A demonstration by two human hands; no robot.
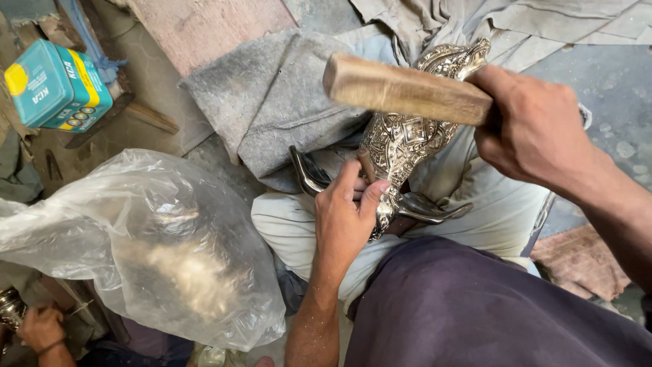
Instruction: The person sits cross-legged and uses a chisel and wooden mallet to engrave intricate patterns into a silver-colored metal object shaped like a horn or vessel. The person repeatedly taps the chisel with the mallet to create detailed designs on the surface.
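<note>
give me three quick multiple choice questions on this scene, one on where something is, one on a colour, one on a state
1. Where does the clear plastic bag lie relative to the ornate metal piece?
A. to its left
B. on top of it
C. to its right

2. What colour is the tin at the upper left?
A. red
B. teal with a yellow band
C. black

3. What is the right hand doing?
A. lying open and flat
B. gripping a wooden mallet above the metal piece
C. holding the plastic bag

Answers:
1. A, the bag fills the lower left while the metal piece sits at centre on the lap.
2. B, its sides are teal and a yellow stripe crosses the top.
3. B, its fingers close around the mallet, while the left hand steadies a small tool against the metal.
</note>
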